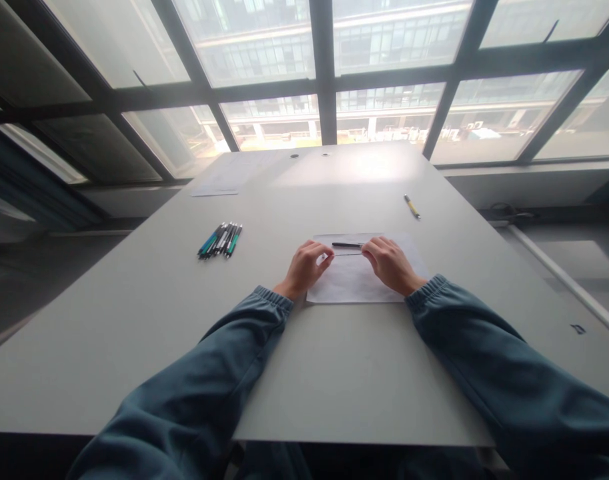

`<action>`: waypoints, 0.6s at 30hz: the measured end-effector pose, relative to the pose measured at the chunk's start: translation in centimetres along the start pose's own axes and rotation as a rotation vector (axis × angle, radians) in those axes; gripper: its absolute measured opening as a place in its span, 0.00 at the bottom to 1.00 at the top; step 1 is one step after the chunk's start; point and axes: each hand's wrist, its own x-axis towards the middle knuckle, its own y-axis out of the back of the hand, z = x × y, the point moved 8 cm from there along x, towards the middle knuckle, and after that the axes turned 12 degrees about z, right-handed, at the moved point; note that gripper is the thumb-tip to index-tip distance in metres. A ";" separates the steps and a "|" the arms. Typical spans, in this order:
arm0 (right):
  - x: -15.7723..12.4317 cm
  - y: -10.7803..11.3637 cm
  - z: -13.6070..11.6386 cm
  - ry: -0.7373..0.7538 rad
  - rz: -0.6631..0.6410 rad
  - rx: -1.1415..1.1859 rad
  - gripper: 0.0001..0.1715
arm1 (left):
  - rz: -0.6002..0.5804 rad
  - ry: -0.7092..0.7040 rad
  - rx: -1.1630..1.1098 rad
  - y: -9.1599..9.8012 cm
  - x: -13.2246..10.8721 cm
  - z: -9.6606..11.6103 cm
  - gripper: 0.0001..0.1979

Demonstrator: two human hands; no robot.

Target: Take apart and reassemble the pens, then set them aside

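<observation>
A sheet of white paper lies in front of me, under both hands. My left hand rests at its left side, thumb and forefinger pinched at the left end of a thin dark rod that looks like a pen refill. At the rod's other end, the fingers of my right hand are closed together. Just above the rod is a black pen barrel, level with the paper's far edge. Its right end meets my right fingertips, so I cannot tell whether they grip it too.
Several pens with black, blue and green parts lie bunched on the white table to the left. A yellow pen is at the far right. More paper lies at the back left. Windows stand behind the table.
</observation>
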 end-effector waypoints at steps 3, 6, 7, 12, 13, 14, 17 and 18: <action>0.0 -0.1 -0.3 0.016 -0.002 0.054 0.12 | 0.011 -0.003 -0.025 0.1 0.0 0.2 0.06; -0.1 -0.2 -0.6 0.032 -0.008 0.127 0.12 | 0.013 -0.011 -0.045 0.1 0.0 0.5 0.06; -0.1 -0.2 -0.7 0.034 -0.009 0.148 0.11 | 0.012 -0.010 -0.050 0.1 0.0 0.5 0.06; -0.2 -0.1 -0.9 0.044 -0.004 0.232 0.08 | 0.016 -0.003 -0.081 0.2 0.2 0.8 0.06; -0.2 -0.1 -0.9 0.045 -0.004 0.240 0.08 | 0.019 -0.005 -0.092 0.3 0.2 0.8 0.05; -0.2 -0.1 -0.9 0.045 -0.005 0.243 0.08 | 0.023 -0.008 -0.104 0.3 0.2 0.9 0.05; -0.3 -0.3 -0.8 0.039 -0.016 0.246 0.08 | 0.018 -0.014 -0.140 0.3 0.2 1.1 0.04; -0.3 -0.3 -0.8 0.037 -0.019 0.247 0.08 | 0.011 -0.014 -0.149 0.3 0.2 1.2 0.04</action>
